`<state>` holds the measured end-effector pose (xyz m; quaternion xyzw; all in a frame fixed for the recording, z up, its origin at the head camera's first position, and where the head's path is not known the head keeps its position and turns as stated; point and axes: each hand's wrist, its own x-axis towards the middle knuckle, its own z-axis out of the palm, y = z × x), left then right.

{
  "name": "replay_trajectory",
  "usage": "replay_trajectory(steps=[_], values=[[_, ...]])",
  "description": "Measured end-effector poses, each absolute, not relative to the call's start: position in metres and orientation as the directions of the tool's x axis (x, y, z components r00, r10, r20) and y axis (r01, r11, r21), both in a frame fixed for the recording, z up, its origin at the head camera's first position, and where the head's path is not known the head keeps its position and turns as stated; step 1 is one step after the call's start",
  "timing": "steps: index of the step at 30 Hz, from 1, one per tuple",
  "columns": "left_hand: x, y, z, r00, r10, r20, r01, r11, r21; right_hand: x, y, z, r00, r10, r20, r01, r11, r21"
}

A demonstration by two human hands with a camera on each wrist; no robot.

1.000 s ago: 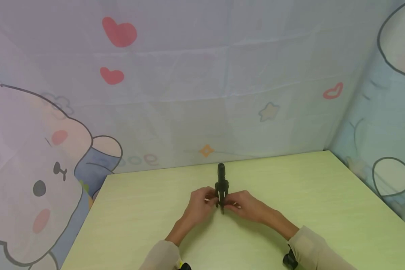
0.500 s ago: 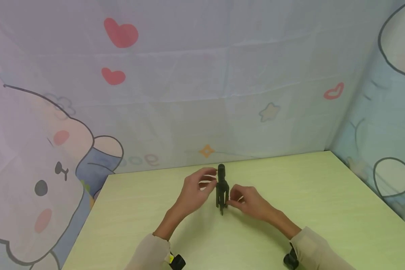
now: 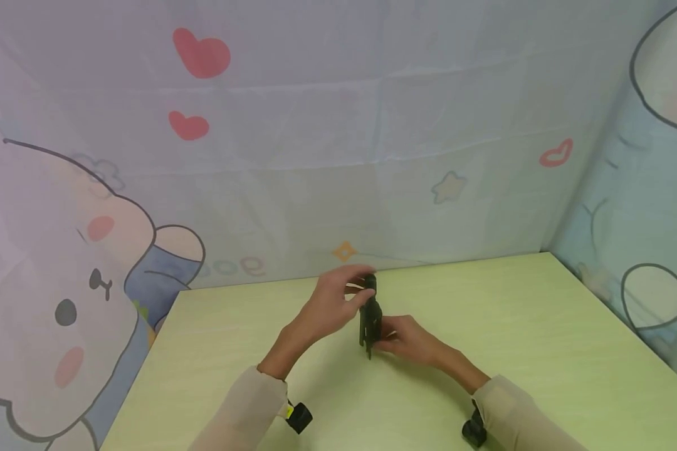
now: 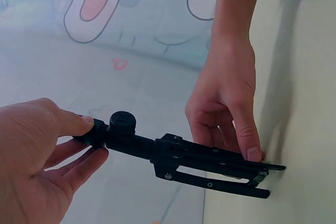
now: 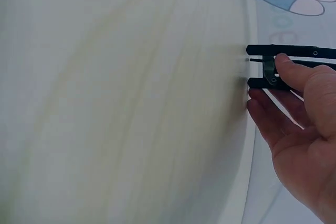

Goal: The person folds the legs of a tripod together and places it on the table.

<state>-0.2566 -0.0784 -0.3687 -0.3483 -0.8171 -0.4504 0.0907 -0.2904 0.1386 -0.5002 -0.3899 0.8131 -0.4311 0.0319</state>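
A small black tabletop tripod (image 3: 370,313) stands upright near the back of the table, its legs folded close together and pointing down. My left hand (image 3: 334,299) pinches its top end between thumb and fingers, above a round knob (image 4: 123,123) that juts from the side. Lower down, my right hand (image 3: 409,338) holds the legs near their feet. The right wrist view has my right thumb (image 5: 296,72) pressed on a crosspiece between the legs, with the fingers behind. Leg tips (image 5: 251,50) are right at the tabletop.
The pale yellow-green table (image 3: 231,376) extends on both sides of the tripod. Behind its back edge hangs a printed cloth (image 3: 293,213) with hearts and cartoon figures, and more cloth covers the sides. Each wrist wears a small black camera (image 3: 299,418).
My left hand has gone from the lower legs up to the tripod's top and taken hold there. My right hand has closed in on the lower legs again after loosening. The tripod stays in place.
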Motion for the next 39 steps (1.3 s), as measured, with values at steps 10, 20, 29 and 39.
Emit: replay_trajectory(steps=[10, 20, 29, 39], values=[[-0.260, -0.076, -0.363, -0.718, 0.535, 0.445, 0.673, 0.367, 0.643, -0.294, 0.136, -0.498, -0.683, -0.674, 0.283, -0.614, 0.318, -0.723], [-0.259, -0.084, -0.370, -0.734, 0.496, 0.465, 0.664, 0.379, 0.644, -0.294, 0.131, -0.499, -0.665, -0.682, 0.304, -0.636, 0.305, -0.709], [-0.257, -0.101, -0.380, -0.795, 0.368, 0.482, 0.592, 0.292, 0.751, -0.291, 0.137, -0.499, -0.671, -0.660, 0.338, -0.646, 0.297, -0.703], [-0.254, -0.114, -0.388, -0.789, 0.219, 0.574, 0.609, 0.161, 0.777, -0.289, 0.148, -0.498, -0.789, -0.520, 0.326, -0.468, 0.167, -0.868]])
